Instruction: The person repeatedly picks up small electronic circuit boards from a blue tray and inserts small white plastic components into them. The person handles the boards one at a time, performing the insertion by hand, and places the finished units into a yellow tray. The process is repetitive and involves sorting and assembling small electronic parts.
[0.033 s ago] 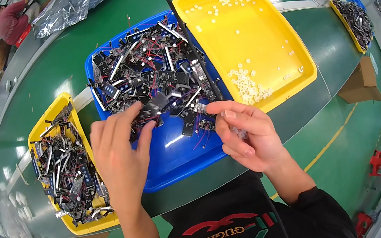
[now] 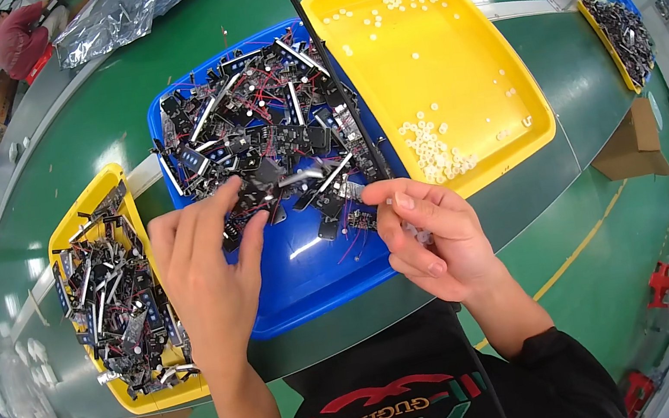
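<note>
My left hand (image 2: 204,260) is over the left part of the blue tray (image 2: 313,295), its thumb and forefinger apart. Just past those fingertips a dark circuit board (image 2: 263,173) with a silvery strip is smeared by motion; the fingers do not appear closed on it. On the tray's right side my right hand (image 2: 444,235) is curled, with small white plastic rings (image 2: 419,233) partly showing between its fingers and palm. Its forefinger tip lies near the heaped circuit boards (image 2: 280,139), which have red wires and white strips.
At the right a yellow tray (image 2: 459,58) holds scattered white rings. Another yellow tray (image 2: 151,403) at the left is heaped with circuit boards. A black cable (image 2: 306,16) hangs across the blue tray. A cardboard box (image 2: 631,149) stands beyond the table edge.
The dark board by my left fingertips has turned and shifted slightly left, its silvery strip now blurred. My left hand has moved slightly left; my right hand is nearly still.
</note>
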The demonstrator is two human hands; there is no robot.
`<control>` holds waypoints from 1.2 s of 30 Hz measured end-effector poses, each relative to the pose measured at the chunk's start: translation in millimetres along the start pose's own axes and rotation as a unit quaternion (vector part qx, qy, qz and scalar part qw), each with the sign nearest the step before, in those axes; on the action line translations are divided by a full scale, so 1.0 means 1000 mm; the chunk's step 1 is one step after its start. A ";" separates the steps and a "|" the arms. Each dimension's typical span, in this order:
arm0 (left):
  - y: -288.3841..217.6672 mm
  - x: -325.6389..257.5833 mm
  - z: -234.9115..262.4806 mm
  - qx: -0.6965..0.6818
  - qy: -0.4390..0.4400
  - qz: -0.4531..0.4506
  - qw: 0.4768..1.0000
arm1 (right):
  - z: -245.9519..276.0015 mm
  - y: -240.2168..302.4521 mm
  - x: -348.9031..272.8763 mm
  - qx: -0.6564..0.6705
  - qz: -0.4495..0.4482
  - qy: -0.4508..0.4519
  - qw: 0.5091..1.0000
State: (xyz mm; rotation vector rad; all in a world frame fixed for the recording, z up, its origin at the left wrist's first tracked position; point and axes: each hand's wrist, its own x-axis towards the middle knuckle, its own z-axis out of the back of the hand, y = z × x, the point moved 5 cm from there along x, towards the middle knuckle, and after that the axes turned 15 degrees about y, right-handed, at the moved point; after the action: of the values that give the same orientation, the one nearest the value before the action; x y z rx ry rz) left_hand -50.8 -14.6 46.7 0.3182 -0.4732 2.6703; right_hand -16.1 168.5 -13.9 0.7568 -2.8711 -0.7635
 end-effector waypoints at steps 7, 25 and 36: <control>0.011 -0.013 -0.025 -0.636 0.022 0.135 0.760 | -0.001 -0.005 0.004 0.031 -0.009 0.009 0.999; 0.008 -0.019 -0.044 -0.691 0.093 0.112 0.708 | 0.000 -0.009 0.007 -0.044 0.013 0.029 0.999; -0.010 -0.020 -0.028 -0.435 -0.036 -0.005 0.900 | -0.007 -0.006 0.007 -0.180 0.069 -0.025 0.981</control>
State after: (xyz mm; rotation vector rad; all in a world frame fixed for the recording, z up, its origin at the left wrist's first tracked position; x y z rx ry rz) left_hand -33.0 -2.1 18.5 0.1354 -1.5827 2.1500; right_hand -17.9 157.6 -11.3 0.4917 -2.6736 -1.2476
